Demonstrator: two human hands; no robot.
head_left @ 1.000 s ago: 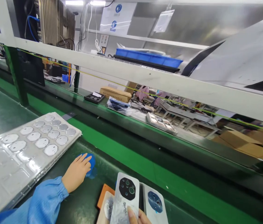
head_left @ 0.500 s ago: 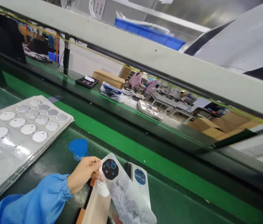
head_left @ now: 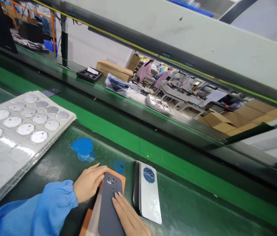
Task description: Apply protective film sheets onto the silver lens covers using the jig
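While a dark grey, flat, round-cornered panel with small holes near its upper end (head_left: 110,206) is laid over an orange block-like fixture (head_left: 120,179), it is touched by both bare hands. By the left hand (head_left: 89,183), which is cuffed by a gathered blue fabric sleeve (head_left: 37,209), the panel's upper left corner is met with bent fingers held close together; whether anything is pinched there cannot be told. By the right hand (head_left: 129,214), opened out flat with straight fingers side by side, the panel's right part is covered; its thumb is hidden. To the left of the panel, a pale beige flat surface (head_left: 94,214) is exposed. To the right, a stack of thin panels topped by a silvery-white one with a blue round patch (head_left: 150,200) is set apart on the dark green bench top (head_left: 189,206). Farther left, silvery many-sided discs (head_left: 24,128) are held in a clear plastic tray (head_left: 12,164).
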